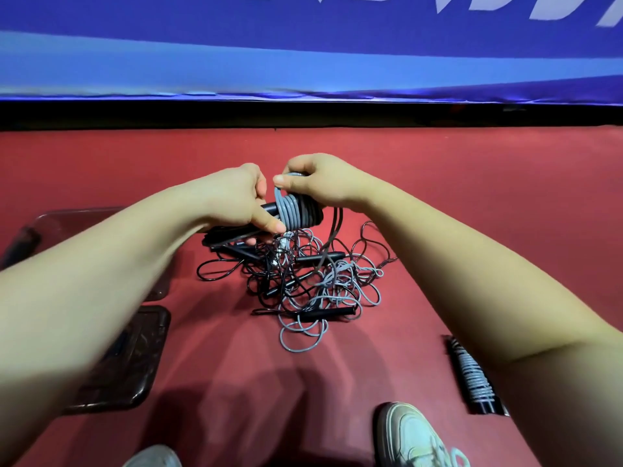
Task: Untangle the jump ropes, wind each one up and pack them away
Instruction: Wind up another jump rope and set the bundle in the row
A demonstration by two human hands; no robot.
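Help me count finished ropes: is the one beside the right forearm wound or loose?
Wound up: the grey rope is coiled round its black handles, apart from the tangle.

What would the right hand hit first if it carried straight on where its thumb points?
Probably the left hand: the right hand's thumb points leftward above the grey rope coil, with the left hand's curled fingers just beyond. Depth is unclear, so it could miss.

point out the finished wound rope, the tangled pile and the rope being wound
finished wound rope (473, 377): head view, on its grey coils
tangled pile (333, 274): head view, on the grey knot near its middle
rope being wound (289, 214): head view, on the grey turns round the handle
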